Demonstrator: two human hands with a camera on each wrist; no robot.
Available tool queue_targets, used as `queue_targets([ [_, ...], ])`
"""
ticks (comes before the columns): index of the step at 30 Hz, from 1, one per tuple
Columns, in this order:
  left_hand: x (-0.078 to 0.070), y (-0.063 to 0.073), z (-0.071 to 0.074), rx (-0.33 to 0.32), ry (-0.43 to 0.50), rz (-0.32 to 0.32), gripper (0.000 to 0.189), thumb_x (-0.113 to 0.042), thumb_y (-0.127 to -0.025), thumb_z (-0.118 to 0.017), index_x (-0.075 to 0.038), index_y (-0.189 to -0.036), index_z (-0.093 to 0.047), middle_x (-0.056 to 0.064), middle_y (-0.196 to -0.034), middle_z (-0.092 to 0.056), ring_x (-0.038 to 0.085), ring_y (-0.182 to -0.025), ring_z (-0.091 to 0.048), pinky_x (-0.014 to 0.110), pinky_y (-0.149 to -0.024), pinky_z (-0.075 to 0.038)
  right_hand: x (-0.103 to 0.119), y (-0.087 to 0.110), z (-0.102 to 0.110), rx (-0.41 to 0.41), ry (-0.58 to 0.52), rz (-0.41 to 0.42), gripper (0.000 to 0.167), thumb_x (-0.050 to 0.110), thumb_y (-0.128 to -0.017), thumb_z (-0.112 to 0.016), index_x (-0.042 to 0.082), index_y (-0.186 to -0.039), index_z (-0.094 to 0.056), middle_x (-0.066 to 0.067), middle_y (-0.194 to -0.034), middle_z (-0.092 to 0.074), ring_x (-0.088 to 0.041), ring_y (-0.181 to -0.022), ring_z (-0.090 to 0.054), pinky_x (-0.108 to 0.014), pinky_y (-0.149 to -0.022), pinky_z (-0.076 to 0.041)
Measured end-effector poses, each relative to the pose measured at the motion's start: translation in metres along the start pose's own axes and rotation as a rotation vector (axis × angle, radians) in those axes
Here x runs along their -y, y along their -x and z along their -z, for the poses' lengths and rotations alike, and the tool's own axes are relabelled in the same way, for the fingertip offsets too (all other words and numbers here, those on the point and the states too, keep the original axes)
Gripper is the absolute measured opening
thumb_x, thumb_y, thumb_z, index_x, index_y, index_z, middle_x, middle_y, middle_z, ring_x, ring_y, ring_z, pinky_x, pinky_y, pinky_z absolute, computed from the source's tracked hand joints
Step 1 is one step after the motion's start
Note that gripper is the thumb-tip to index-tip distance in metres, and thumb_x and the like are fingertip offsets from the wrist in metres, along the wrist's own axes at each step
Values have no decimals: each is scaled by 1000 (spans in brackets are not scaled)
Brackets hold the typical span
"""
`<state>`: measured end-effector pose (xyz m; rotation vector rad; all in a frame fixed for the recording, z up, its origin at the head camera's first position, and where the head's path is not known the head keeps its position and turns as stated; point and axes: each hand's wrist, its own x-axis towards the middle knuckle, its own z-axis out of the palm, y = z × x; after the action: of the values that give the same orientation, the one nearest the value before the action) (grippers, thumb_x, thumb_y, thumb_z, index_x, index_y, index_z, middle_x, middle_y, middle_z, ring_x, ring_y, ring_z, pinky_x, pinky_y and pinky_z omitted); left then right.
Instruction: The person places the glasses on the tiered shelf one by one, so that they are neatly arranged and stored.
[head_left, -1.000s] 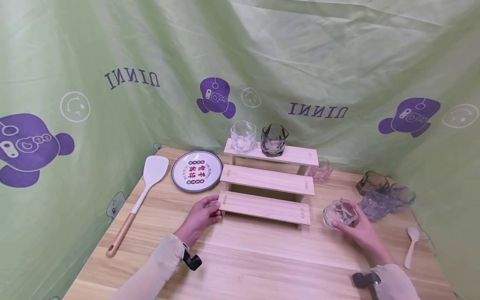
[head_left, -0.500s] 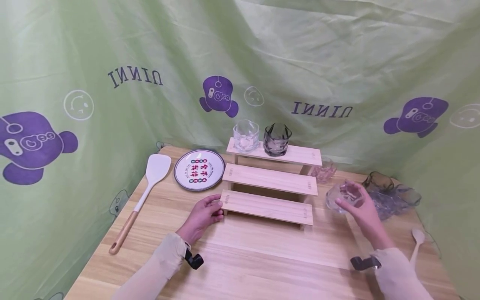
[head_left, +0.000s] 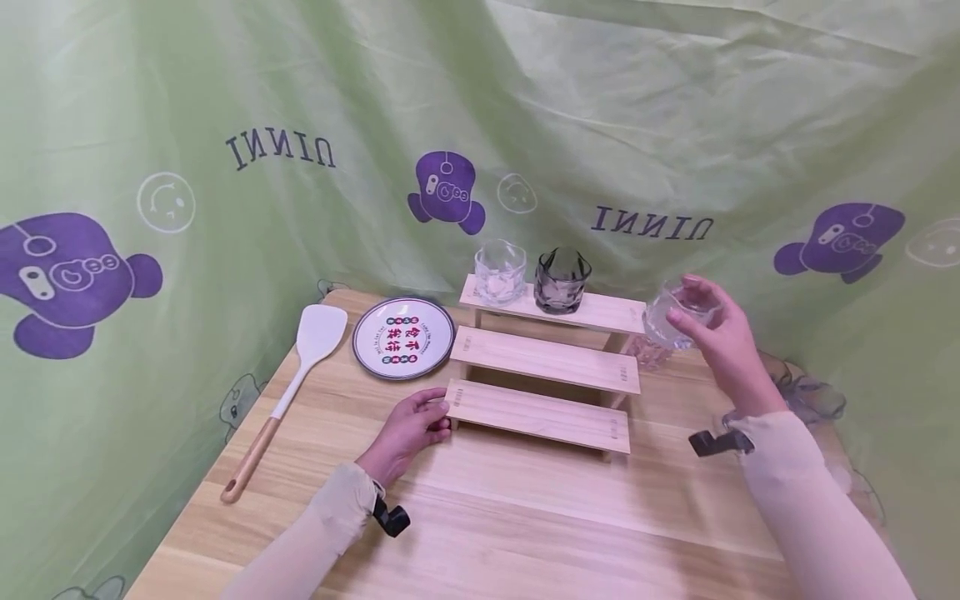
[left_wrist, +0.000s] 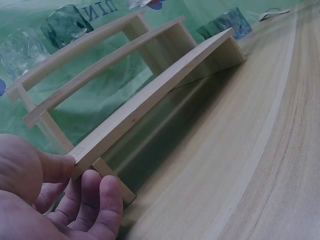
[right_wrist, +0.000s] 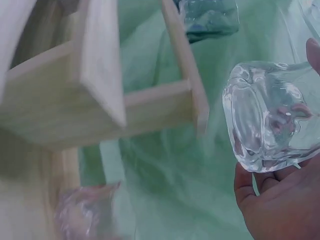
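A three-tier wooden display stand [head_left: 540, 417] stands mid-table. My left hand [head_left: 405, 433] pinches the left end of its lowest board, thumb on top and fingers beneath, as the left wrist view shows. In my right hand [head_left: 716, 333] is a clear glass tumbler [head_left: 675, 317], held up off the table beside the right end of the top board. The right wrist view shows this tumbler [right_wrist: 265, 120] with fingers around its side. On the top board are another clear tumbler [head_left: 500, 275] at the left and a smoky grey tumbler [head_left: 561, 283] beside it.
A pinkish glass [head_left: 649, 353] sits behind the stand's right end. More glasses [head_left: 813, 400] at the right are partly hidden by my right arm. Left of the stand lie a printed plate [head_left: 403, 337] and a white spatula [head_left: 288, 392]. A green curtain [head_left: 360, 225] hangs behind.
My right hand has lifted the clear tumbler from near the right-hand glasses, up and back to the top board's right end. The left hand keeps its grip on the stand.
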<state>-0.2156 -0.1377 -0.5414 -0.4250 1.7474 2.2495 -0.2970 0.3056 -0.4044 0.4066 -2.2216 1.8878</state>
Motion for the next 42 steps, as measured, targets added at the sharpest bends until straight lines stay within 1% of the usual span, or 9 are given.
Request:
queue_targets([
  [6,0,-2,-4,5,-14,-8,42,-3,-98,-65,2,-137,-54,12,-101,-61,19,-82,-60,32,-75,-59,2,-26,-21,33,-56,-18,63,1,-91,-74,1,-147,-45,-10,-127,-55,-17,-111,-56,-18,-89,-52],
  [10,1,-5,-9,22,-23,-10,42,-4,-98,-66,3,-137,-53,12,-100,-61,19,-82,-61,32,-74,-59,0,-33,-29,42,-31,-52,67,6,-91,-76,2,-149,-43,-10,-128,-56,-18,-111,-58,-18,-88,-53],
  [17,1,-7,-12,31,-23,-13,43,-5,-98,-66,3,-138,-53,11,-100,-60,19,-82,-61,32,-75,-60,-5,-37,-33,63,77,-120,73,15,-91,-79,11,-153,-40,-10,-134,-53,-19,-113,-56,-18,-88,-52],
  [24,-1,-6,-10,18,-15,-7,42,-4,-98,-66,2,-138,-53,13,-102,-60,19,-82,-61,31,-75,-60,-4,-40,-40,88,100,-84,74,16,-90,-80,12,-153,-41,-16,-138,-53,-20,-117,-53,-20,-94,-49],
  [31,0,-4,-5,-7,-9,1,42,-3,-97,-66,1,-137,-54,12,-102,-61,20,-83,-61,33,-75,-60,-4,-43,-47,119,99,-119,80,16,-88,-82,20,-155,-38,-12,-139,-52,-21,-120,-52,-22,-97,-47],
  [35,-2,-3,-3,-13,-7,-3,41,-3,-98,-66,1,-137,-54,11,-101,-61,19,-82,-61,32,-74,-60,-6,-41,-46,143,63,-105,83,11,-89,-79,20,-158,-33,-17,-145,-47,-27,-127,-48,-21,-98,-47],
  [37,-2,-2,-3,-11,-6,-7,42,-4,-98,-65,2,-137,-54,11,-100,-61,19,-82,-61,32,-74,-59,-8,-39,-43,149,30,-96,85,7,-90,-77,20,-160,-29,-18,-153,-40,-31,-136,-41,-25,-106,-42],
  [39,-3,-1,-3,-12,-5,-1,42,-4,-98,-66,1,-137,-54,11,-101,-61,19,-82,-61,33,-75,-59,-12,-34,-37,149,2,-86,87,3,-92,-74,19,-161,-25,-18,-159,-33,-33,-143,-32,-32,-116,-32],
  [42,-2,0,-2,-19,-9,6,42,-4,-97,-66,1,-138,-54,12,-102,-61,20,-82,-61,33,-75,-60,-20,-24,-26,137,-21,-56,85,-1,-93,-71,17,-161,-23,-17,-162,-27,-31,-147,-25,-39,-122,-18],
])
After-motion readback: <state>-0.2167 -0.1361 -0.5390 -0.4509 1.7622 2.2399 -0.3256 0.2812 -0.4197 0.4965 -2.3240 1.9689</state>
